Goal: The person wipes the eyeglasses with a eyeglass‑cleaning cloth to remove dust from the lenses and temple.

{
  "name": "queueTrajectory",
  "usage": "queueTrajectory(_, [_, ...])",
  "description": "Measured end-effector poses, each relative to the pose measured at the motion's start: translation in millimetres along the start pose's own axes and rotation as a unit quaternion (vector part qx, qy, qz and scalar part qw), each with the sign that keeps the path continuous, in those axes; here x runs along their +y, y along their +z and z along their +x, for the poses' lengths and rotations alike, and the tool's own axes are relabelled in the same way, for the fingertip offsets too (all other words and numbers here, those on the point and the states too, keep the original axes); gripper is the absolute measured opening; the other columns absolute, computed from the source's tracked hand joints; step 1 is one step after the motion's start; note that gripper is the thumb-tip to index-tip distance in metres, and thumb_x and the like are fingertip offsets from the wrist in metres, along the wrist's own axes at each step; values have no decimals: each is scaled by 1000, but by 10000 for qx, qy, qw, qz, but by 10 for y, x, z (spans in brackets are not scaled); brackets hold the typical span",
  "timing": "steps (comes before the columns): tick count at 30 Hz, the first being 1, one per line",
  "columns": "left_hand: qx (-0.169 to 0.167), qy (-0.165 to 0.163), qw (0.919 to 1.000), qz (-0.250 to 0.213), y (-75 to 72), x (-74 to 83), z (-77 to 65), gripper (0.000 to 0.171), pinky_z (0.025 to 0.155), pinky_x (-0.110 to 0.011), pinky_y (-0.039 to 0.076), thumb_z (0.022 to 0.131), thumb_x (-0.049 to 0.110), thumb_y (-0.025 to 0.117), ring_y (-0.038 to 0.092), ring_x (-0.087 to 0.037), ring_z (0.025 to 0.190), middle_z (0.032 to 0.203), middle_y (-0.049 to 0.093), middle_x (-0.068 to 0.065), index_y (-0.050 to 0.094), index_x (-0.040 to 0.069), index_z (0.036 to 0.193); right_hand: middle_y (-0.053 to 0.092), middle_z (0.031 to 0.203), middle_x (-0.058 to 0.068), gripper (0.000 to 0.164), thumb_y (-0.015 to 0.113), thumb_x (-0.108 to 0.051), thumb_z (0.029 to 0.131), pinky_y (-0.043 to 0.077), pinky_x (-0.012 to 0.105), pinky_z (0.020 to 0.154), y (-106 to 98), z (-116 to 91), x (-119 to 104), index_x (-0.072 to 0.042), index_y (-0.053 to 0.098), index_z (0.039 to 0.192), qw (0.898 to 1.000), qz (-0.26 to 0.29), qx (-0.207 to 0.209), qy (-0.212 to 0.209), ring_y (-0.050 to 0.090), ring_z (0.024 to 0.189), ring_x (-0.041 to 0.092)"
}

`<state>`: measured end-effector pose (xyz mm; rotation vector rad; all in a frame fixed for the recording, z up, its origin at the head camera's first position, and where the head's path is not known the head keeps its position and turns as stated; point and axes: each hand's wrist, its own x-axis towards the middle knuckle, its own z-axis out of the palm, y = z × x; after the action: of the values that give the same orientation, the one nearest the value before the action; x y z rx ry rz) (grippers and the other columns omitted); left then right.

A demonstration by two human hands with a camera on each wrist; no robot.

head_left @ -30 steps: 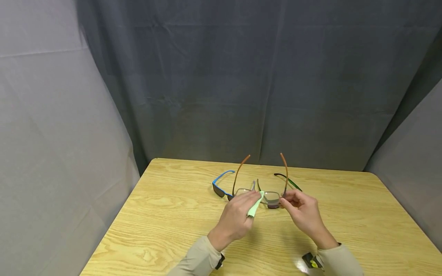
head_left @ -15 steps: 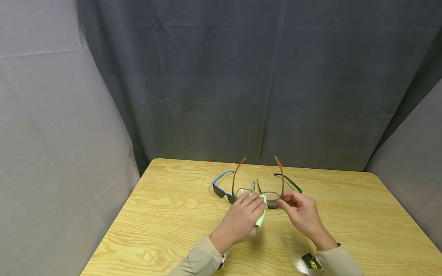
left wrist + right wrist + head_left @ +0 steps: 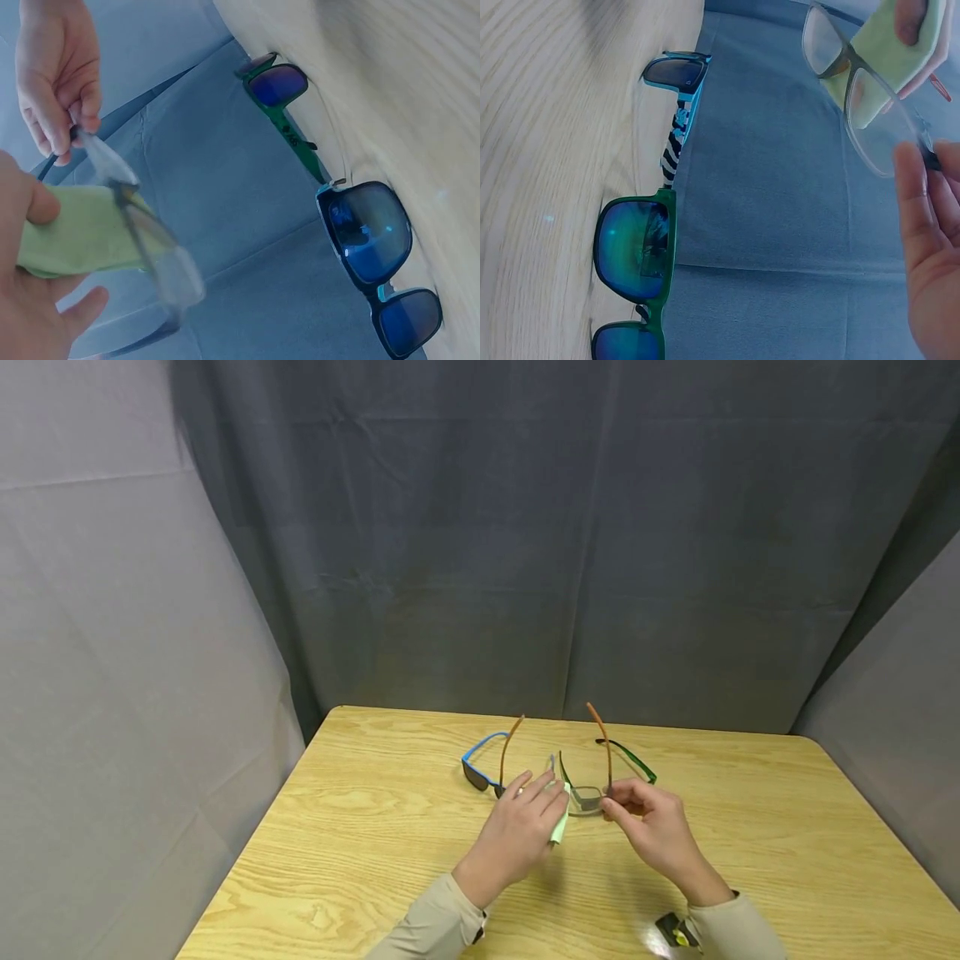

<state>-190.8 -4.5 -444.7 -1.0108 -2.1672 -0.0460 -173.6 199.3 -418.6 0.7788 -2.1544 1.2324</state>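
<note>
My right hand (image 3: 656, 827) pinches a pair of clear eyeglasses (image 3: 874, 124) at one hinge, between thumb and fingers. Their brown temples stand up and away from me in the head view. A folded light green cloth (image 3: 82, 229) is gripped in my left hand (image 3: 513, 827), thumb on one face of it. The cloth lies against the middle of the eyeglasses, around the bridge and the left lens, which my left fingers largely cover in the head view. Behind the hands are blue-framed sunglasses (image 3: 476, 773) and green-framed sunglasses (image 3: 636, 762), both resting on the table with temples unfolded.
The wood-grain table (image 3: 360, 860) ends at a dark grey curtain (image 3: 480, 568). Pale grey fabric (image 3: 97, 693) hangs along the left side, and similar fabric (image 3: 892, 718) on the right. Beside the right sleeve shows a small black piece (image 3: 666, 928) with a yellow spot.
The eyeglasses have shifted left, their temple tips lower and leaning left. My left hand and the cloth slid right, then back left across the lens. The sunglasses stayed put.
</note>
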Motion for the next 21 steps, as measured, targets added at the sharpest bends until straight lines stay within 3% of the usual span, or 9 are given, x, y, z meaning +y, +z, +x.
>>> queueTrajectory(5, [-285, 240, 9993, -71, 21, 16, -19, 43, 103, -39, 38, 71, 23, 72, 51, -21, 121, 121, 61, -1, 64, 14, 111, 64, 71, 15, 24, 65, 24, 72, 53, 20, 57, -3, 4, -6, 6, 62, 87, 9998, 155, 34, 108, 63, 57, 22])
queueTrajectory(21, [-230, 400, 9986, -252, 51, 33, -5, 47, 104, -39, 37, 70, 13, 71, 50, -20, 121, 125, 59, -3, 63, 11, 116, 62, 72, 15, 20, 61, 25, 76, 51, 21, 53, -36, -13, 39, 10, 61, 89, 9971, 763, -30, 29, 62, 59, 21])
